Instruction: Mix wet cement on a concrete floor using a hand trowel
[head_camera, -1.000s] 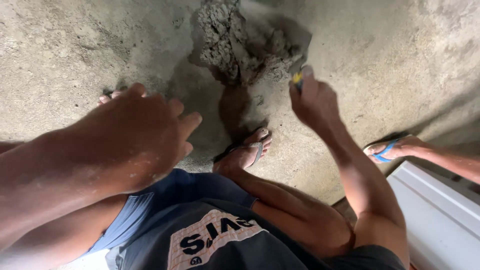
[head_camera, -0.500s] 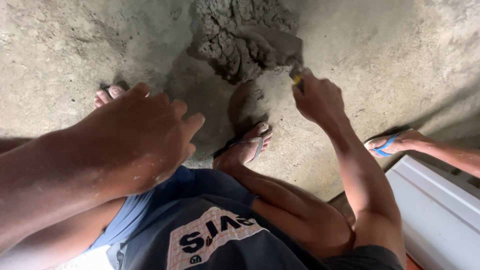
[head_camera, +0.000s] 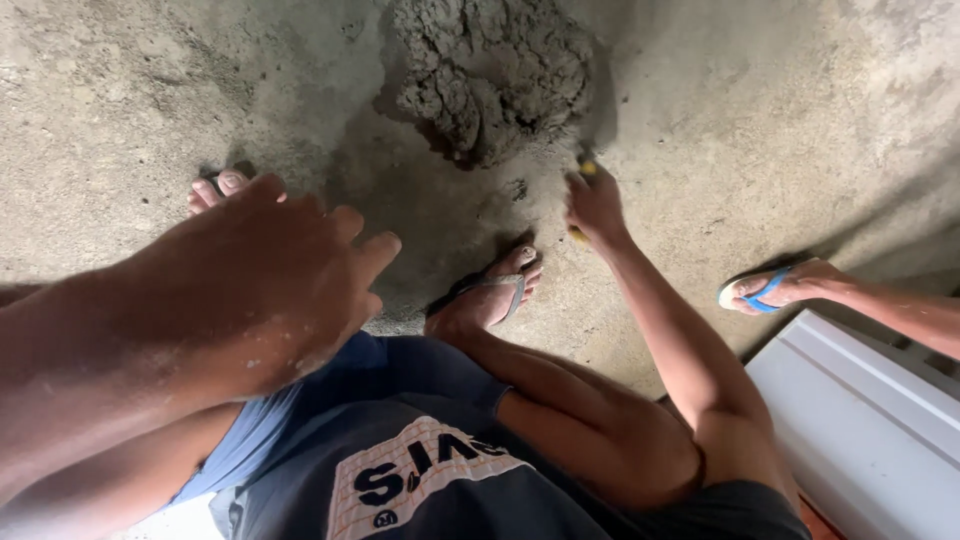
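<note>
Right hand (head_camera: 596, 205) grips a yellow-handled trowel (head_camera: 584, 168) at the near edge of the wet mortar heap (head_camera: 495, 75) on the concrete floor (head_camera: 780, 120). Left hand (head_camera: 285, 275) hovers wide, holding nothing.

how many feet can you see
3: one foot by its toes only, behind the left hand; one sandalled foot at centre; another person's blue-sandalled foot at right. Others may be hidden.
</note>
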